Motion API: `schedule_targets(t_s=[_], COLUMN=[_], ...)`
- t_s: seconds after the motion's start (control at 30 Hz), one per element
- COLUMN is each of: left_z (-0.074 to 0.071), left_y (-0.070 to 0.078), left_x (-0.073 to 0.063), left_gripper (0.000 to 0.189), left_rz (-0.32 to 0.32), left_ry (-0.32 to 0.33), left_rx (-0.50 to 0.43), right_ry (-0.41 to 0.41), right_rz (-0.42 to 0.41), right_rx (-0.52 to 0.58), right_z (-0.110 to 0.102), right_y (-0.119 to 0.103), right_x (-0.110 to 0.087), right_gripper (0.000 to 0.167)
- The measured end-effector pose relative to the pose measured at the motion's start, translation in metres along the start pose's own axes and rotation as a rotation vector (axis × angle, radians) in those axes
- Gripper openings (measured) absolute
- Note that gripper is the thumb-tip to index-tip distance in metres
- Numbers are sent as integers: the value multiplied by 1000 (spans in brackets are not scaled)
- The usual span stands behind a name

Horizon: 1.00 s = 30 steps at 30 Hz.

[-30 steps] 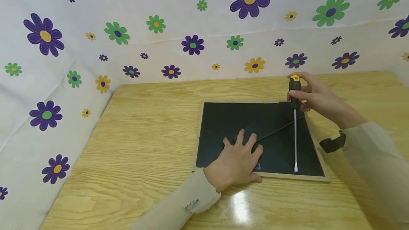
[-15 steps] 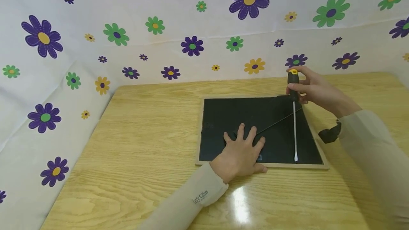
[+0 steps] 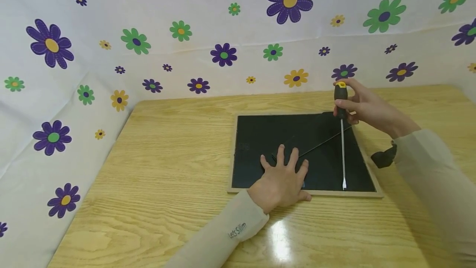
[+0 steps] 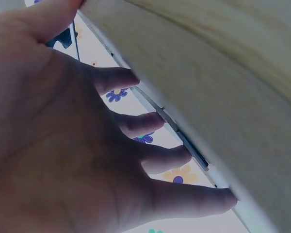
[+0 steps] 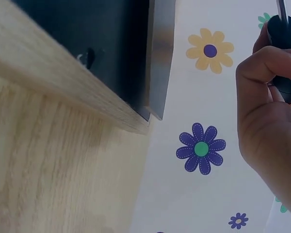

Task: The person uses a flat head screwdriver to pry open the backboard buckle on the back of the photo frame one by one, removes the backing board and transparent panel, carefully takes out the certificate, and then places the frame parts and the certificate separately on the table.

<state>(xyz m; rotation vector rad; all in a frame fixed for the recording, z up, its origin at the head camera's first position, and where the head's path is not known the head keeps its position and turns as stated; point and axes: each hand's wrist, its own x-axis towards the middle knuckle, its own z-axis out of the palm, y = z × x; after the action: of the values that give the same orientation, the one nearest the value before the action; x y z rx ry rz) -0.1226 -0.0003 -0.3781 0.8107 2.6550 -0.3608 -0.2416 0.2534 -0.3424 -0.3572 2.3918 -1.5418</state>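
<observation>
A picture frame lies on the table with its black backing board [image 3: 256, 135] facing up, inside a pale wooden rim [image 3: 342, 194]. A dark flap, seemingly a stand leg [image 3: 320, 129], runs diagonally across the board and juts past the far edge. My left hand [image 3: 279, 183] rests on the near middle of the board with fingers spread, thumb over the rim. My right hand [image 3: 364, 108] grips the dark handle of a yellow-capped flathead screwdriver [image 3: 343, 148] held upright. Its blade tip reaches a small dark tab at the near rim. The right wrist view shows a fastener [image 5: 88, 57] on the backing.
A light wooden table [image 3: 167, 148] extends widely left of the frame. White cloth with printed flowers [image 3: 253, 20] hangs behind and along the left side. A dark device [image 3: 384, 157] sits at my right wrist.
The picture frame's near edge has moved away from me and sits higher in view, mostly during the first half second. Both hands and the screwdriver have shifted slightly with it.
</observation>
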Motion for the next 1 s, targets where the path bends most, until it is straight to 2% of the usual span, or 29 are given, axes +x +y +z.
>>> schedule_targets(t_s=[0.2, 0.4, 0.67, 0.87, 1.0], left_z=[-1, -2, -1, -1, 0], left_y=[1, -2, -3, -1, -1], left_x=[0, 1, 0, 1, 3], left_gripper=[78, 78, 78, 79, 79], left_rz=[3, -11, -1, 0, -1], left_ry=[-10, -31, -29, -23, -24], left_rx=[-4, -12, -24, -22, -26], right_ry=[23, 49, 97, 61, 38], right_rz=[18, -38, -15, -71, -79], right_rx=[-38, -46, -13, -17, -14], right_z=[-1, -4, 0, 1, 1], right_y=[1, -3, 7, 4, 2], right_x=[-5, -6, -6, -2, -1], right_gripper=[57, 53, 50, 50, 49])
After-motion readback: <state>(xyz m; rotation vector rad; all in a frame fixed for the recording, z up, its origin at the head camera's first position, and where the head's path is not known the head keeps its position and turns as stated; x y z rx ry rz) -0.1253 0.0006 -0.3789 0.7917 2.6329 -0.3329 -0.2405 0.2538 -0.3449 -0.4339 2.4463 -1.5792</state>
